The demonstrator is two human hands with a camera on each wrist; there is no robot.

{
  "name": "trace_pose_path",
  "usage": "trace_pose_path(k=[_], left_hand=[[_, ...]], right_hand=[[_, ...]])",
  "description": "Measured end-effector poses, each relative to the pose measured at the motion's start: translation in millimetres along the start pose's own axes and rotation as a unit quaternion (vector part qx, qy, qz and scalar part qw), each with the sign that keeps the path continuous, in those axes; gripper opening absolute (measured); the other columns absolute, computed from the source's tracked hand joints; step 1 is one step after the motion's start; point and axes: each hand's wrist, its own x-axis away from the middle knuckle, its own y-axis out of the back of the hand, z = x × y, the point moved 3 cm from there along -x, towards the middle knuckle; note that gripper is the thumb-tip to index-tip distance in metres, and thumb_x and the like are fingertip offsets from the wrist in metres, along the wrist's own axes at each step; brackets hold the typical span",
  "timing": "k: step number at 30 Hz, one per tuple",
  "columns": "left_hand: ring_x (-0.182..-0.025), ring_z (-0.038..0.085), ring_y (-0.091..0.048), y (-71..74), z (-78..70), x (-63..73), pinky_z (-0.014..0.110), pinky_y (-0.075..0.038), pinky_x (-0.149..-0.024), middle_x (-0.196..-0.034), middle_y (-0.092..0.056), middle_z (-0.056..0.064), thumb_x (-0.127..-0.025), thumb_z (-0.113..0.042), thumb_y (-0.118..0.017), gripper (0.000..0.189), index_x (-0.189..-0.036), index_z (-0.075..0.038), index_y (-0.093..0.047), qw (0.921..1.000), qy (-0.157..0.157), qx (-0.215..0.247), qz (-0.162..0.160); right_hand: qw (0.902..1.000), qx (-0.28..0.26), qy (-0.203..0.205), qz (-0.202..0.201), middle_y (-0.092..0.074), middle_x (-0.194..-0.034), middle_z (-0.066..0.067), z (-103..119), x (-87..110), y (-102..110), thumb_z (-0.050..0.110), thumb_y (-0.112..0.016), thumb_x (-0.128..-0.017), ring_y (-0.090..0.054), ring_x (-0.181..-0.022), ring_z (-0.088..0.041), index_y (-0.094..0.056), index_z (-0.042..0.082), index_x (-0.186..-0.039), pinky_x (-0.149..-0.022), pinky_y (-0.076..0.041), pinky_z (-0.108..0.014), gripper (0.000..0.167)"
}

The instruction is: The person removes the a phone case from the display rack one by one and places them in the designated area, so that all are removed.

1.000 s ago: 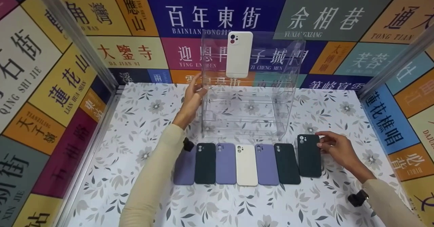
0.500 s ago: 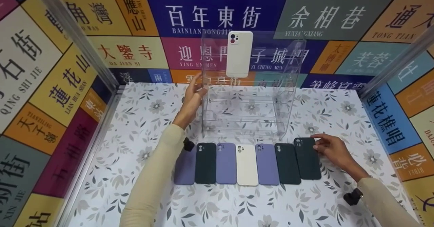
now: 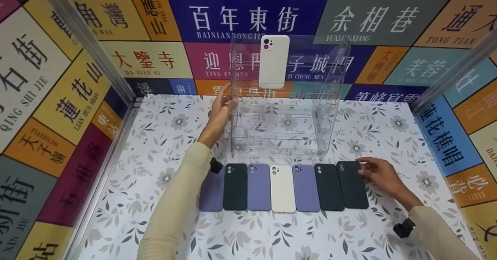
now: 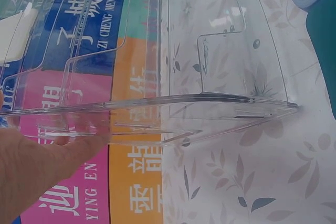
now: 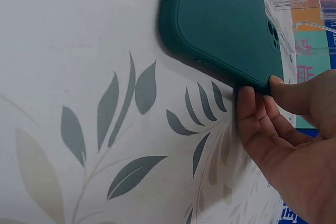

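Observation:
At the right end of a row of phone cases, my right hand (image 3: 382,176) pinches the top right corner of a dark green phone case (image 3: 352,185). In the right wrist view, thumb and fingers hold that green case (image 5: 220,30) at its corner, close over the cloth. My left hand (image 3: 218,118) grips the left side of a clear plastic display stand (image 3: 279,145); part of its fingers is hidden. The left wrist view shows the thumb along the stand's side edge (image 4: 210,98). A white phone case (image 3: 274,64) stands upright on the stand's upper tier.
Left of the held case lie another dark green case (image 3: 329,187), a purple case (image 3: 306,188), a cream case (image 3: 283,189) and several others. My left sleeve (image 3: 171,201) partly covers the leftmost purple case (image 3: 211,194). Printed sign walls (image 3: 248,15) enclose the floral-covered table.
My right hand has brought the dark green case leftward and down, so it now lies beside the other dark green one in the row. The left hand and stand have not moved.

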Motion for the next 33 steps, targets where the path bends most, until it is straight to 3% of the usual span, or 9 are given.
trace_pose_path(k=[11,21,33], left_hand=[[-0.126,0.029,-0.063,-0.4,0.4,-1.2,0.042,-0.044,-0.085,-0.151,-0.059,0.016,-0.109,-0.013,-0.058,0.066,-0.171,-0.026,-0.04,1.0,0.003,0.005,0.001],[-0.135,0.034,-0.061,-1.0,0.2,-0.3,0.043,-0.047,-0.093,-0.153,-0.059,0.018,-0.108,-0.015,-0.059,0.067,-0.172,-0.024,-0.038,1.0,-0.005,0.007,0.003],[-0.13,0.031,-0.062,-0.4,-0.2,-0.5,0.04,-0.045,-0.086,-0.151,-0.06,0.017,-0.107,-0.016,-0.06,0.067,-0.171,-0.024,-0.04,1.0,-0.004,0.003,0.0]], right_hand=[[0.9997,0.021,-0.011,0.012,-0.073,-0.109,-0.027,1.1,-0.9,0.0,-0.008,-0.07,-0.102,-0.073,-0.085,-0.014,-0.064,-0.013,-0.142,-0.071,-0.063,-0.031,0.041],[0.9943,0.105,0.004,0.014,-0.076,-0.106,-0.022,5.7,0.0,-2.1,-0.008,-0.074,-0.099,-0.075,-0.088,-0.017,-0.069,-0.012,-0.136,-0.07,-0.063,-0.029,0.038],[0.9941,0.108,-0.001,0.013,-0.076,-0.106,-0.022,6.8,-1.0,-3.7,-0.008,-0.073,-0.099,-0.075,-0.088,-0.02,-0.068,-0.013,-0.136,-0.069,-0.062,-0.027,0.038]])
